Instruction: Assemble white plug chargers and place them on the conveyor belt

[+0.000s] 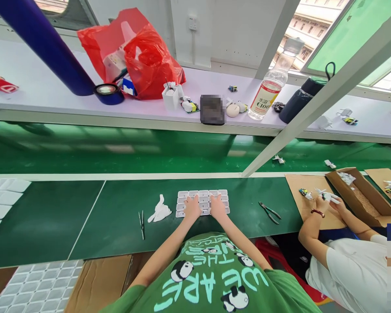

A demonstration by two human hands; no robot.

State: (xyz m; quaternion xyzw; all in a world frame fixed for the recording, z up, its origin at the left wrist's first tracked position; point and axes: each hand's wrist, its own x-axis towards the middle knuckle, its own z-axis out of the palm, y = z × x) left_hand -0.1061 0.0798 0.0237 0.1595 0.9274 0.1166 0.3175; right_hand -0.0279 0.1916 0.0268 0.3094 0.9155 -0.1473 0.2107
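Note:
A white plastic tray (203, 193) with small square compartments lies on the green table in front of me. My left hand (192, 207) rests on its left half and my right hand (218, 206) on its right half, fingers laid over the compartments. Whether either hand holds a small part is hidden. Tweezers (142, 223) and a crumpled white glove or cloth (160, 211) lie left of the tray. Small cutting pliers (270, 212) lie to its right.
A co-worker's hands (327, 201) handle small parts over cardboard (301, 191) beside an open box (361, 195) at right. Stacked white trays (1, 195) lie at left, another tray (35, 287) near me. The rear shelf holds red bags (143, 56), a bottle (270, 91), a tape roll (108, 93).

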